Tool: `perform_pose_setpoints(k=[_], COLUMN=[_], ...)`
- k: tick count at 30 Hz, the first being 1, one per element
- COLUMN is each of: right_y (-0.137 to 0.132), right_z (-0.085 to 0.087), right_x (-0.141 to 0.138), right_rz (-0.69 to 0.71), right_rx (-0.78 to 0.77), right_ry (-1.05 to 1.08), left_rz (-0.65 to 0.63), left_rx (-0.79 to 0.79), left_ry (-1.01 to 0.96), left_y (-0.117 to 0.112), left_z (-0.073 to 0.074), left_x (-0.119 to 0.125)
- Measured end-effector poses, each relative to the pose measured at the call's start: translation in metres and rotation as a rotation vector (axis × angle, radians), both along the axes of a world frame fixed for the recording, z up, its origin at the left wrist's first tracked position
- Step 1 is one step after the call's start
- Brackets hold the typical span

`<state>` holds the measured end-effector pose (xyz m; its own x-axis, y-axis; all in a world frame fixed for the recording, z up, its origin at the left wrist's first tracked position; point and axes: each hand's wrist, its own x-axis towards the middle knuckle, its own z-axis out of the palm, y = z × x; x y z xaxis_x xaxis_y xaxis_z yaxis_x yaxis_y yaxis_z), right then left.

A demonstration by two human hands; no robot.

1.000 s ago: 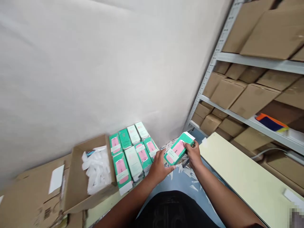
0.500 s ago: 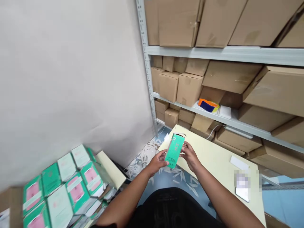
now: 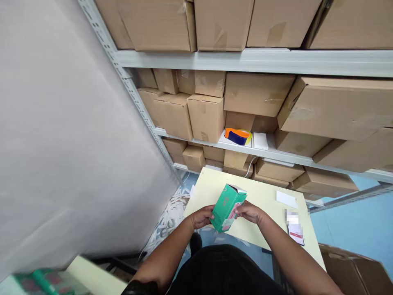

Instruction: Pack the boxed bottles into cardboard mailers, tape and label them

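Note:
A small green carton with a pink picture on one side is held in both hands over the near edge of a pale yellow table. My left hand grips its lower left side, fingers curled round it. On the right side my right hand pinches the carton. Its top flap stands a little open. More green cartons lie blurred at the bottom left corner.
A metal rack full of brown cardboard boxes fills the back. An orange and blue tape dispenser lies on a shelf. A white card and a blurred phone rest on the table. White scraps litter the blue floor.
The view has swung right, away from the stack of green cartons to the yellow table and rack. Both hands carried the one carton along and tilted it.

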<state>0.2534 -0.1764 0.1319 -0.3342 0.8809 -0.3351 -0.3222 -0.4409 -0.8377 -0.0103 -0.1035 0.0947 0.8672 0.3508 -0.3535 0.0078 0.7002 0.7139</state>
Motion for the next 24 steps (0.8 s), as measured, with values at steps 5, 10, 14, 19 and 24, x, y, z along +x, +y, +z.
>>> perform_pose_setpoints(k=[5, 10, 14, 19, 24], right_y=[0.028, 0.058, 0.07, 0.062, 0.048], right_z=[-0.021, -0.062, -0.096, -0.119, -0.108], right_x=[-0.015, -0.033, -0.039, -0.045, -0.045], right_rz=[-0.352, -0.668, -0.64, -0.522, -0.537], right_rx=[0.026, -0.02, 0.029, 0.021, 0.004], right_ry=[-0.236, -0.474, -0.602, -0.816, -0.804], left_rz=[0.088, 0.185, -0.079, -0.259, -0.265], left_rx=[0.305, 1.16, 1.455, 1.48, 1.333], left_ry=[0.203, 0.264, 0.07, 0.136, 0.24], left_y=[0.057, 0.104, 0.128, 0.143, 0.141], left_z=[-0.013, 0.014, 0.034, 0.028, 0.011], left_x=[0.02, 0.025, 0.041, 0.071, 0.083])
